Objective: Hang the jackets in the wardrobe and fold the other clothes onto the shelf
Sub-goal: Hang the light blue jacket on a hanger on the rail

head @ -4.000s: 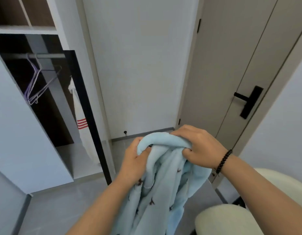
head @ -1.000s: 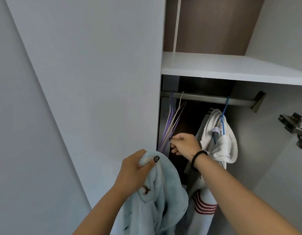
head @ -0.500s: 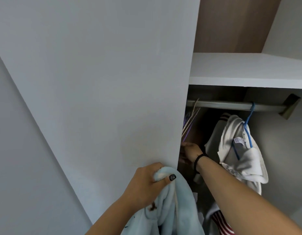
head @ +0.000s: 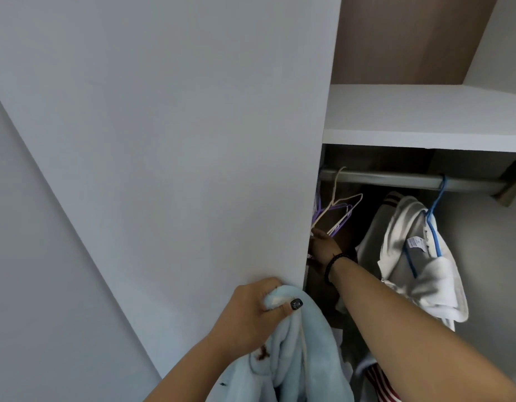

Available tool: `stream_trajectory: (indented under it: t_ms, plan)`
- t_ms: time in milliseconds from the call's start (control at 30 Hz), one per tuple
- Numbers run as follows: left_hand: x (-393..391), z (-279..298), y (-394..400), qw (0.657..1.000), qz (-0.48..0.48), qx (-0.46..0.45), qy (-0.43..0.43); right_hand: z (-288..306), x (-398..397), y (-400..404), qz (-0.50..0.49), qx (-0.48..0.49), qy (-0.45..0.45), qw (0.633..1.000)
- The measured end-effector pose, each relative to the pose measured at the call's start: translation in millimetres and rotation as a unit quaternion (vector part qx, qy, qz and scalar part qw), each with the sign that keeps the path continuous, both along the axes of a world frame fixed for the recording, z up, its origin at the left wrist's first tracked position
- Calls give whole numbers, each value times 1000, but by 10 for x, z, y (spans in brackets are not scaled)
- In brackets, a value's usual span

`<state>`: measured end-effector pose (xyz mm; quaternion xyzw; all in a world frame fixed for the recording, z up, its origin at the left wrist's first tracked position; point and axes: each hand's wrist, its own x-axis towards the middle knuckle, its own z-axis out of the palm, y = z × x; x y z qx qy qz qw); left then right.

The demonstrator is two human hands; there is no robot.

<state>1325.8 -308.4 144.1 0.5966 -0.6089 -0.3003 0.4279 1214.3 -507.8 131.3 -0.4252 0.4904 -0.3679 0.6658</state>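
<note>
- Fleecy blue jacket [head: 294,355] at bottom centre, left hand [head: 251,311] gripping its bunched top.
- Right hand [head: 323,248]? Reaching among hangers [head: 338,211] behind the wardrobe door [head: 164,126]; can't tell its grip. White jacket [head: 410,256] hangs on the rail [head: 396,179].

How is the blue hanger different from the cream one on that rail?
The blue hanger carries a white jacket; the cream hanger hangs bare. The blue hanger sits near the rail's right end; the cream hanger sits at its left end, beside purple hangers. Both hook over the same rail.
</note>
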Motion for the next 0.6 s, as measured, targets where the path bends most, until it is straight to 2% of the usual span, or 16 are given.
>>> stream_trajectory:
  t_ms: [133, 300, 367, 433, 500, 600]
  plan:
    - [-34, 2, 44, 1000, 16, 4, -1, 45, 27, 20, -3, -6, -22, 1000]
    - [-119, 4, 83, 1000, 29, 0, 1, 11, -74, 49, 18, 30, -102, 994]
    - [-187, 5, 80, 998, 25, 0, -52, 4, -126, 60, 25, 30, -119, 992]
    - [-290, 26, 64, 984, -3, -37, -174, 23, -183, 69, 5, 11, -95, 995]
    - [-386, 77, 32, 938, -44, -138, -316, 28, -264, 64, -28, -16, -46, 998]
    - [-492, 98, -83, 812, -82, -265, -514, 22, -402, 60, -62, -29, -17, 997]
